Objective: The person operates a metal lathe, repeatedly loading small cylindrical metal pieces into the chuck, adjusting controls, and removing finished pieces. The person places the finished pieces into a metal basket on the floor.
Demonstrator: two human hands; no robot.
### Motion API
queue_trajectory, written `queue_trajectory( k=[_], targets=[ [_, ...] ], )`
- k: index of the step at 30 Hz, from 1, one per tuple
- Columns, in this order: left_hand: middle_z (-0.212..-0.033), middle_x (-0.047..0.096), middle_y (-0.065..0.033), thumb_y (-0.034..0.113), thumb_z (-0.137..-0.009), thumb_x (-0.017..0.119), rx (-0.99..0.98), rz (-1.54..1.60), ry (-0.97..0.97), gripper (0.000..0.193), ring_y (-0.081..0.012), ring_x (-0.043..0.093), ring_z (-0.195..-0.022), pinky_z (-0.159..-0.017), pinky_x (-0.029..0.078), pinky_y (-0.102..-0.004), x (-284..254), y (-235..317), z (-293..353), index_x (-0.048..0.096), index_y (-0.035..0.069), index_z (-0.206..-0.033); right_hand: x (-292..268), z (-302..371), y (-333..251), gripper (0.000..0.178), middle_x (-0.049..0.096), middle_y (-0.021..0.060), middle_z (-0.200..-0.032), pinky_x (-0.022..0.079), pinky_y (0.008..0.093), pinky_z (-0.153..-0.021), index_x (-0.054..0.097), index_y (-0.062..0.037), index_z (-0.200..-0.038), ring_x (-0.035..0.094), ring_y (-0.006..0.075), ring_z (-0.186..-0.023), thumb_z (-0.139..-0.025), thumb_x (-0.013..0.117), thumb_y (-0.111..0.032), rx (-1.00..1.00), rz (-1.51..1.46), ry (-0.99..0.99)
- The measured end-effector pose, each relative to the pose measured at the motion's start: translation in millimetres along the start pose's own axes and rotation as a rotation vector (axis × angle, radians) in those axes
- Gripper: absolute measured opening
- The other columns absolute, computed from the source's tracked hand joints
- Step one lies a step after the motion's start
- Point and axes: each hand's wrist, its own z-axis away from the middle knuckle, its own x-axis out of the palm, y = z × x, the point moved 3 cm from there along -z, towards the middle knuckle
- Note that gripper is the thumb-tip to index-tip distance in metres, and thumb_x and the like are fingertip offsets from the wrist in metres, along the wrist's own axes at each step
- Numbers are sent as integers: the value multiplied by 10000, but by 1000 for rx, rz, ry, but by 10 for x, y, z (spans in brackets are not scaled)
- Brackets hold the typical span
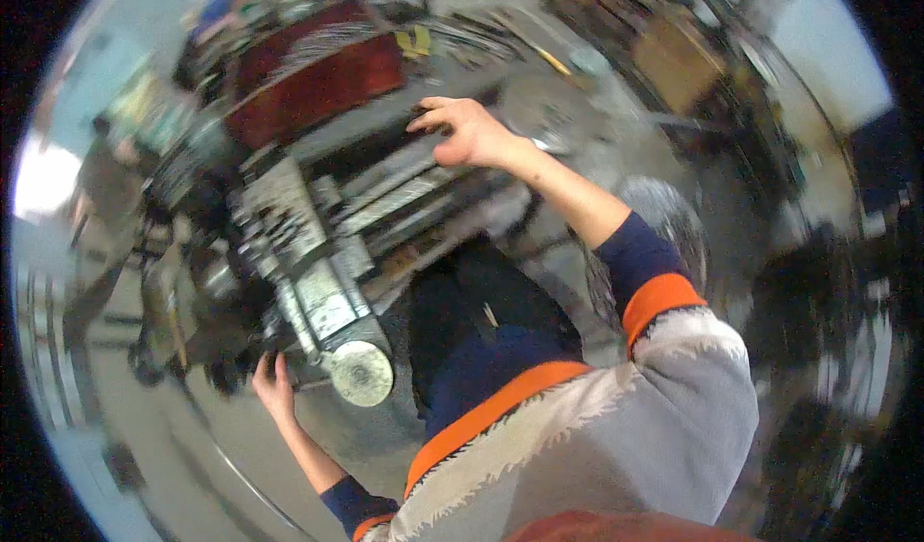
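A lathe-like metal machine stands before me, with long bed rails (404, 200) and a worn slide (322, 296) across them. At the slide's near end is a pale round disc (363, 374). My left hand (274, 388) is low beside the slide, left of the disc. Its thumb and a finger are apart and reach toward dark parts on the machine's side; whether they touch is blurred. Over the far side of the bed hovers my right hand (462, 133), fingers loosely bent and parted. Nothing shows in it.
Behind the bed sits a red metal tray (318, 94) holding thin metal pieces. Several long tools (481, 41) lie right of it, near a yellow-handled tool (553, 61). A brown box (677, 61) stands farther right. A plastic-wrapped round thing (664, 219) is beside my right arm.
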Motion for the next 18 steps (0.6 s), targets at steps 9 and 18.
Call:
queue_trajectory(
  k=[9, 18],
  targets=[
    [-868, 631, -94, 122, -852, 569, -125, 18, -94, 253, -134, 581, -724, -624, 478, -258, 185, -353, -195, 583, -91, -988, -1601, 3410, 1130, 366, 624, 174, -962, 473, 377, -776, 675, -74, -923, 597, 323, -889, -578, 593, -163, 1083, 605, 18],
    [-782, 647, -96, 177, -857, 560, -96, -23, -81, 271, -136, 576, -676, -622, 453, -267, 146, -363, -202, 604, -71, -959, -969, 4127, 1308, 315, 636, 182, -889, 481, 374, -777, 679, -60, -849, 615, 317, -845, -583, 607, -212, 1291, 493, -201]
  ],
)
